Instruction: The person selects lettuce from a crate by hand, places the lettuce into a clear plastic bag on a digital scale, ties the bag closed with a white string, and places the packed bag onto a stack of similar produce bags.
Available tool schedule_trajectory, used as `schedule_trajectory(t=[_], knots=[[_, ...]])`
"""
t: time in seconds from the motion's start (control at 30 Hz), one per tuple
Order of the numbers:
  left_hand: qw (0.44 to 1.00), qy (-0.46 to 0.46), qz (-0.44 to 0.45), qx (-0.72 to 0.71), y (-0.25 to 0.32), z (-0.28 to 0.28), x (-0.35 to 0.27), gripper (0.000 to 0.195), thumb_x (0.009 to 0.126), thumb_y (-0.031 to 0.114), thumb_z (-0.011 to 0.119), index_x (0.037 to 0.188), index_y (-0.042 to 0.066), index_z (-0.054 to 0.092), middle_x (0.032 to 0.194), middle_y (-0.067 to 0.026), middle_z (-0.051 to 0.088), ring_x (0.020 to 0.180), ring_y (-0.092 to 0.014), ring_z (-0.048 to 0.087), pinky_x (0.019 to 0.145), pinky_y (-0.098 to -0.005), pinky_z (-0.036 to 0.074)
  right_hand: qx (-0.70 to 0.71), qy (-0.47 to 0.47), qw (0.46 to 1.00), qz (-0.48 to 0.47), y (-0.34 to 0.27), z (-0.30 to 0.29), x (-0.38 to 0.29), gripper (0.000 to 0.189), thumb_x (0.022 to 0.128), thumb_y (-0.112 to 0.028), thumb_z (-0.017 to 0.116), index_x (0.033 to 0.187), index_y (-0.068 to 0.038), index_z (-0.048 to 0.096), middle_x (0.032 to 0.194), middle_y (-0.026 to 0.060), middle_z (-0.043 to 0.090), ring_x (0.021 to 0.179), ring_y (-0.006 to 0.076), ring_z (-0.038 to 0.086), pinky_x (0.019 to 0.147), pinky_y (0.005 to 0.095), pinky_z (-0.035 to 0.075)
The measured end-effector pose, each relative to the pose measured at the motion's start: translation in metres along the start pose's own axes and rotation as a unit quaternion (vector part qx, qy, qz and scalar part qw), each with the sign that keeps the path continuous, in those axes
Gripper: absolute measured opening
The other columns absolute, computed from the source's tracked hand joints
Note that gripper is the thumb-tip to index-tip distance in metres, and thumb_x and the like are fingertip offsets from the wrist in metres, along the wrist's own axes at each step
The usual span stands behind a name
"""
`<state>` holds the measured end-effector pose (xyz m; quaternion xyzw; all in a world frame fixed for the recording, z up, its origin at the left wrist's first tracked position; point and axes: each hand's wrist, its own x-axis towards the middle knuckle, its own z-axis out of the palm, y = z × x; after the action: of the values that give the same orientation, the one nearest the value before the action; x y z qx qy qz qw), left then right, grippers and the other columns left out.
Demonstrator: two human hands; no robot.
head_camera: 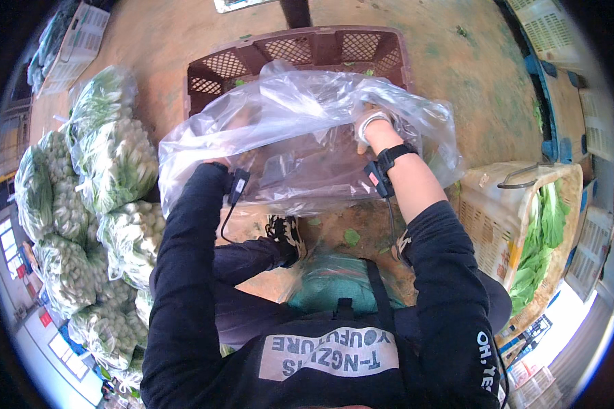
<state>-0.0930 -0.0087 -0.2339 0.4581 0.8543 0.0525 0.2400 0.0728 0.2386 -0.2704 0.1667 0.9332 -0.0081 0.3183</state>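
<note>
A large clear plastic bag [297, 112] is spread wide over a brown plastic crate [307, 36] with mesh sides. Both my hands are inside or under its film. My left hand [224, 156] is mostly hidden by the bag and the dark sleeve, so its fingers cannot be made out. My right hand [371, 122] wears a whitish glove and is bent at the wrist against the bag's right part; its fingertips are blurred by the plastic. A few green leaf scraps show in the crate behind the bag.
Bagged leafy vegetables with pale stems [117, 158] are piled at the left. On the right stands a cream plastic crate [483, 220] with a metal handle, holding green leafy vegetables [537, 250]. A green wrapped bundle [332, 286] lies between my legs. More crates line the right edge.
</note>
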Motion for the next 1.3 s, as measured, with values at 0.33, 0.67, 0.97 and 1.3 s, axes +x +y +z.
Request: schedule_trajectory(t=[0.33,0.67,0.97,1.3], knots=[[0.740,-0.048,0.054,-0.668,0.041,-0.090,0.028,0.058,0.087,0.035,0.052,0.131,0.002,0.035,0.129,-0.0159,0.043,0.116,-0.027,0.045,0.096,-0.0394,0.035,0.707,-0.053,0.679,-0.191,-0.007,-0.086,-0.030,0.067,0.086,-0.043,0.047,0.136,-0.005,0.024,0.133,0.0161,0.037,0.112,0.0279,0.048,0.081,0.0340,0.048],[0.866,-0.066,0.022,-0.495,0.118,-0.129,-0.024,0.038,0.089,0.034,0.048,0.104,0.000,0.050,0.094,-0.0110,0.058,0.081,-0.018,0.057,0.073,-0.0283,0.044,0.440,-0.049,0.824,-0.353,-0.007,-0.100,-0.155,0.049,0.081,-0.040,0.050,0.113,-0.002,0.053,0.104,0.0162,0.060,0.094,0.0234,0.056,0.080,0.0347,0.045],[0.859,-0.286,0.158,-0.394,0.240,-0.104,-0.065,0.048,0.087,0.041,0.048,0.095,-0.006,0.057,0.083,-0.0142,0.063,0.069,-0.020,0.061,0.064,-0.0283,0.049,0.513,0.118,0.848,0.051,0.173,-0.090,-0.437,0.047,0.083,-0.036,0.049,0.120,-0.008,0.050,0.107,0.0132,0.060,0.097,0.0225,0.057,0.084,0.0317,0.043],[0.552,-0.390,0.030,-0.736,0.558,0.018,-0.018,0.040,0.089,0.019,0.045,0.122,-0.004,0.042,0.125,-0.0201,0.044,0.107,-0.028,0.050,0.090,-0.0371,0.041,0.242,0.260,0.878,0.321,0.385,0.069,-0.410,0.053,0.078,-0.047,0.051,0.101,0.000,0.060,0.104,0.0225,0.058,0.099,0.0327,0.055,0.088,0.0375,0.041]])
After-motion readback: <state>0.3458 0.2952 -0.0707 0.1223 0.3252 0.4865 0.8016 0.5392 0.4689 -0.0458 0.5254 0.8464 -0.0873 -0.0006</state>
